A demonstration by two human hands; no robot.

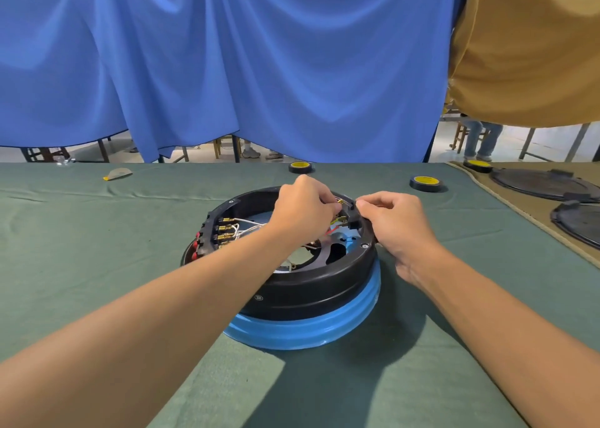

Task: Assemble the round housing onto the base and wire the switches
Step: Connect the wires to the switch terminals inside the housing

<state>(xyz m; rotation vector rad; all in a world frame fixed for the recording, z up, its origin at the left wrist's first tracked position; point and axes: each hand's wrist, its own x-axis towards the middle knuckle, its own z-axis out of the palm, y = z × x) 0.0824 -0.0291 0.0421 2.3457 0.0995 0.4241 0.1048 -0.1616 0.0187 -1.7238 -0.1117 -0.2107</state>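
Note:
A black round housing (311, 293) sits on a blue round base (311, 330) at the middle of the green table. Red switches (195, 246) with brass terminals (224, 233) and white wires (250, 228) line its left inner wall. My left hand (302, 208) reaches inside the far right part of the ring and pinches a wire with a brass connector (340, 202). My right hand (396, 226) grips a small black switch (354, 215) on the right rim. A red wire (331, 232) runs under my hands.
Three rolls of black tape with yellow cores lie at the far side: (301, 167), (426, 183), (477, 166). Black round covers (539, 182) rest on a tan mat at the right. A small packet (118, 173) lies far left. A blue curtain hangs behind the table.

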